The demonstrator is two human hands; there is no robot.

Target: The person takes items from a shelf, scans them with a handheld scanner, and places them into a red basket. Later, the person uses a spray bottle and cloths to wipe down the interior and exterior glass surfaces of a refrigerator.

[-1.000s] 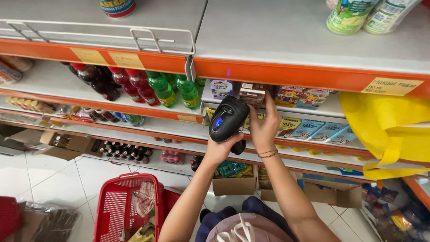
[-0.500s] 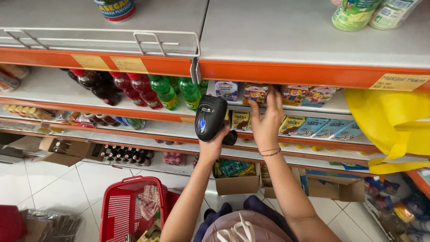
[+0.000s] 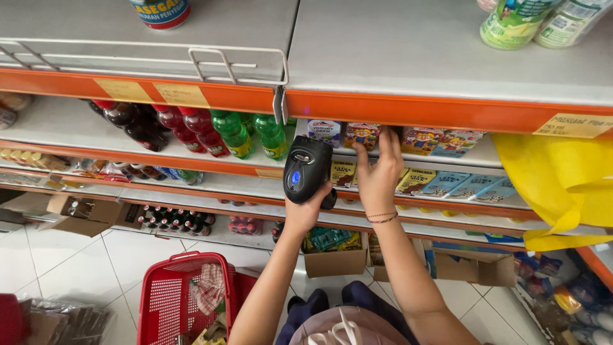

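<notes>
Head camera: single view, looking steeply down along a shop shelf unit.
Worn on the person's head, it faces forward and down past the orange-edged shelves [image 3: 191,96] to the tiled floor [image 3: 83,268]; both raised forearms sit close, low in the frame. No second view shares the scene.

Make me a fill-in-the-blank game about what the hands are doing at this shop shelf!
1. The left hand holds a black ____.
2. The right hand reaches for small drink cartons on the shelf below the ____ shelf edge.
3. The basket on the floor is ____.
4. The green bottles stand to the ____ of the scanner.

Missing words: scanner; orange; red; left
</notes>
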